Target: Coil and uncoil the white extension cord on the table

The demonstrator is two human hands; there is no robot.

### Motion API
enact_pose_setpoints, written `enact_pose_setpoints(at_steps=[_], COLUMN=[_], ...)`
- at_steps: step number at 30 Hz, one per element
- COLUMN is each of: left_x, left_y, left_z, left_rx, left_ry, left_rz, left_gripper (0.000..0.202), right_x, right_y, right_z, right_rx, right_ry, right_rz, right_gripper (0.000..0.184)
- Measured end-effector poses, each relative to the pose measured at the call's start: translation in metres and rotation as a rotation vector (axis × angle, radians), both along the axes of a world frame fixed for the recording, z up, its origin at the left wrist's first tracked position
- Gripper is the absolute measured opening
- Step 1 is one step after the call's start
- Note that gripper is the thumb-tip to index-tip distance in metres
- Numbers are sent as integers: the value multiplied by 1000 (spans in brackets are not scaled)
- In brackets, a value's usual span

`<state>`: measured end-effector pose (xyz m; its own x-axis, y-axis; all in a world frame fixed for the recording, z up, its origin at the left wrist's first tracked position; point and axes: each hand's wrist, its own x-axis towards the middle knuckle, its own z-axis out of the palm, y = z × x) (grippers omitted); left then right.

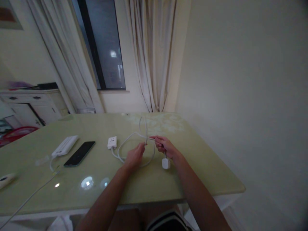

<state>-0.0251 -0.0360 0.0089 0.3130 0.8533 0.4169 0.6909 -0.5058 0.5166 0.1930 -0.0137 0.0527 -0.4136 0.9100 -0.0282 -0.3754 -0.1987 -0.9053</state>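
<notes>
A white extension cord (127, 138) lies in loose loops on the green tabletop, part of it rising between my hands. Its small white socket block (112, 142) rests on the table left of my hands. My left hand (135, 156) is closed around the cord near the middle of the loops. To its right, my right hand (165, 146) pinches another stretch of the same cord. Below my right hand hangs the white plug (166, 163), its short lead passing up into the fingers. My fingers partly hide the cord.
On the table's left lie a black phone (80, 153) and a white power bank (64, 145) with a thin cable (33, 193) running off the front edge. A white object (6, 180) sits at far left. A wall (240, 96) borders the table's right side.
</notes>
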Motion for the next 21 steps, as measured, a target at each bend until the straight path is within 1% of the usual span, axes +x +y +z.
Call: enact_pose_setpoints(at_steps=[2,4,6,8,9,11,13,14,15,17,19,21], left_x=[1,3,5,6,6,5,2,1,-1,-3,-4,-4], left_y=[-3,-5,-6,-6,-5,-2,1,3,4,7,8,9], left_z=[3,5,6,5,4,2,0,-1,-1,-2,-2,-1], left_rx=[37,94,144,172,182,220,266,280,283,274,293,351], left_ry=[138,239,270,231,185,39,-108,-151,-163,-117,-37,44], left_rz=[-96,-185,-224,-233,-222,-139,-20,21,37,22,36,86], left_gripper=[37,38,37,34,33,35,40,44,47,51,47,38], right_x=[-9,-17,-24,-26,-26,-24,-21,-20,-20,-21,-22,-23], right_y=[-1,-1,0,1,2,4,5,5,4,3,2,2], right_z=[-2,-3,-4,-5,-5,-5,-5,-6,-6,-7,-9,-10], right_rx=[-59,-99,-112,-130,-146,-188,-221,-231,-238,-245,-245,-243], right_ry=[46,124,211,270,283,272,235,219,205,176,134,73], right_rz=[-7,-43,-111,-179,-201,-197,-139,-94,-45,50,114,126], right_gripper=[35,39,43,42,40,38,38,38,39,40,41,43])
